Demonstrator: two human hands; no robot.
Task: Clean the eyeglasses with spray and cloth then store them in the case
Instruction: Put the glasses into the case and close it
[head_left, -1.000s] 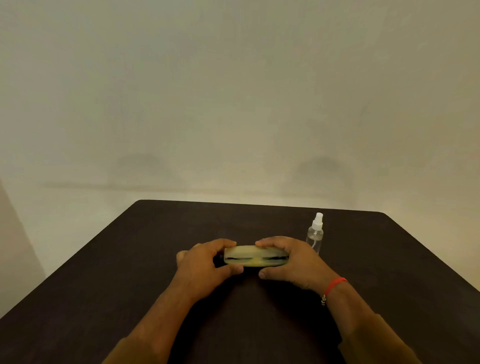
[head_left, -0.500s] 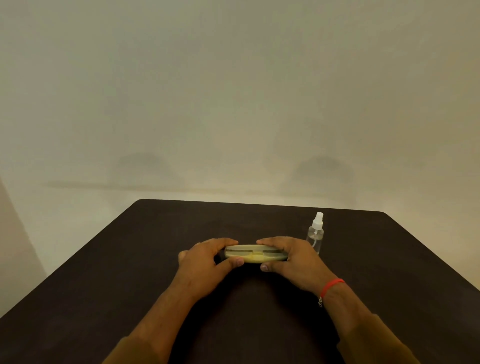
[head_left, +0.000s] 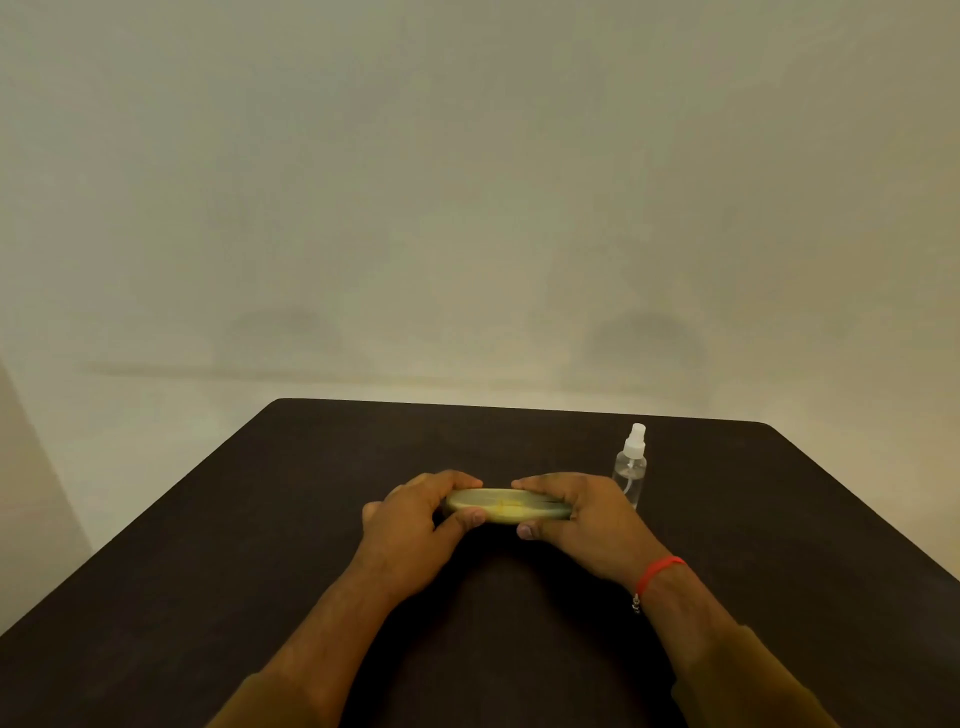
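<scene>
A pale yellow-green eyeglass case (head_left: 506, 505) lies lengthwise across the middle of the dark table (head_left: 260, 545), its two halves nearly together with only a thin dark seam showing. My left hand (head_left: 415, 525) grips its left end, fingers over the top and thumb at the front. My right hand (head_left: 582, 519), with a red thread at the wrist, grips the right end the same way. A small clear spray bottle (head_left: 631, 465) with a white nozzle stands upright just behind and to the right of my right hand. The eyeglasses and cloth are not visible.
The dark table ends at a far edge below a plain pale wall (head_left: 467, 208). Its right corner is rounded, close behind the bottle.
The gap between the case's halves has narrowed from a clear dark slit to a thin seam. Both hands have stayed at the case's ends.
</scene>
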